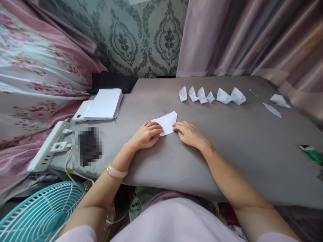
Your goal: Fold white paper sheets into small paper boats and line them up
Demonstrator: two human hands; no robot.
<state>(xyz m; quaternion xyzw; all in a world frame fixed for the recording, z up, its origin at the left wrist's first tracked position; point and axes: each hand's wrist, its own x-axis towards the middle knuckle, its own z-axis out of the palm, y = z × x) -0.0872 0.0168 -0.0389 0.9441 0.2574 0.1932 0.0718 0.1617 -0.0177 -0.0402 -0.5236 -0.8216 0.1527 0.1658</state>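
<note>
A folded white sheet of paper [167, 121] lies flat on the grey cloth-covered table [247, 148] in front of me. My left hand [146, 135] presses on the paper's left edge with its fingers curled. My right hand [188, 133] rests on the paper's right lower corner, fingertips pinched down on it. Both hands touch the same sheet.
Several folded white paper boats [210, 95] stand in a row at the back, with two flat folded pieces [276, 105] to their right. A stack of white paper [104, 104], a power strip [49, 144] and a teal fan [40, 215] are on the left. A green object [313, 154] lies at the right edge.
</note>
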